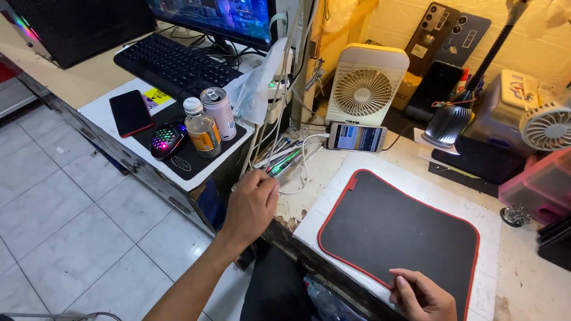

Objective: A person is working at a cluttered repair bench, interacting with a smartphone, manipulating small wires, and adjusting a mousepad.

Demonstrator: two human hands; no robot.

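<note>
Screwdrivers and small hand tools point(284, 160): a loose bundle of thin shafts and coloured handles, green and red among them, lying on the worn bench edge just left of the black mat point(392, 229), mixed with white cables.

Left hand point(251, 205): stretched out to the near end of the tool bundle, knuckles up, fingers curled down onto the handles. Whether they have actually closed round one cannot be told from here, since the back of the hand covers the fingertips.

Right hand point(423, 295): resting on the near right part of the mat, fingers loosely bent and flat against the surface, holding nothing.

Black mat: rectangular, rounded corners, red border, lying on a white sheet.

Smartphone point(357, 137): lying flat just beyond the mat's far left corner, screen lit, cable plugged into its right end.

Desk fan point(364, 84): cream housing, round grille, upright directly behind the smartphone.

Lamp head point(446, 123): silver, on a dark arm, hanging over the far right side of the mat.

Pink plastic drawers point(538, 184): right of the mat.

Second surface, well left of the mat: glass bottle point(201, 128) with orange label and a slim can point(219, 112) standing side by side; lit mouse point(167, 140) just left of the bottle; red-edged phone point(130, 112) face down further left; black keyboard point(176, 64) behind, with a monitor point(217, 18) beyond it.
</note>
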